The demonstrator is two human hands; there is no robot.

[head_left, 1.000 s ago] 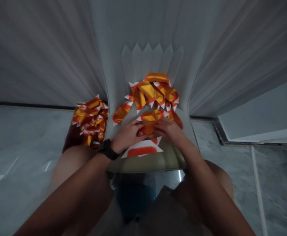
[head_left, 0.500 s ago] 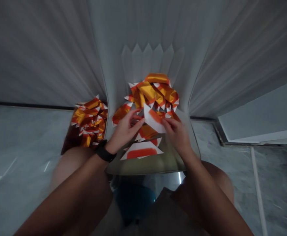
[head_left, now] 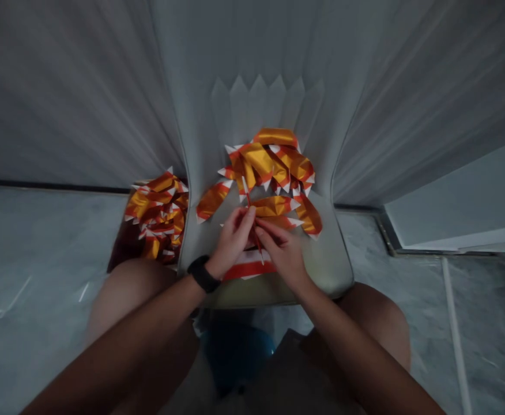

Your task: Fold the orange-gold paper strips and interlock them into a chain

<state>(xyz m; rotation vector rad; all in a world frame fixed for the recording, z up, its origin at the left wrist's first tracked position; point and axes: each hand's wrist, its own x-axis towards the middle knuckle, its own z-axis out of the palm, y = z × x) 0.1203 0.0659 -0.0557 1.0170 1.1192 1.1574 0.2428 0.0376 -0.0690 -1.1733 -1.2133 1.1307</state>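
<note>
Left hand [head_left: 236, 230] and right hand [head_left: 283, 251] are both engaged, each pinching the same thin red-and-white piece [head_left: 247, 195] between thumb and fingers. Said piece is presented nearly edge-on, tilted, its far end leaning to the left, and is located above the middle of the chair seat [head_left: 328, 265]. Grips are close together near the mid-length of the piece; exact finger contact on the underside cannot be determined. A black wristband [head_left: 203, 274] is worn on the left wrist.

Nearest the person, between the legs and below the seat, a blue object [head_left: 239, 349] is partly visible; its nature cannot be established. At the front of the seat, partly covered by the hands, lies a flat white piece with a red band [head_left: 249, 272].

Just beyond the hands, two gold pieces with white points lie one behind the other, the farther [head_left: 275, 204] better exposed. One gold piece [head_left: 213, 200] lies apart on the left; another [head_left: 309, 216] lies on the right. Behind these, an overlapping heap of gold-and-orange pieces [head_left: 274, 158] extends toward the backrest [head_left: 270, 46].

Left of the chair, similar pieces [head_left: 159, 210] are piled on a dark red container [head_left: 124, 248]. Grey curtains [head_left: 75, 86] hang behind.
</note>
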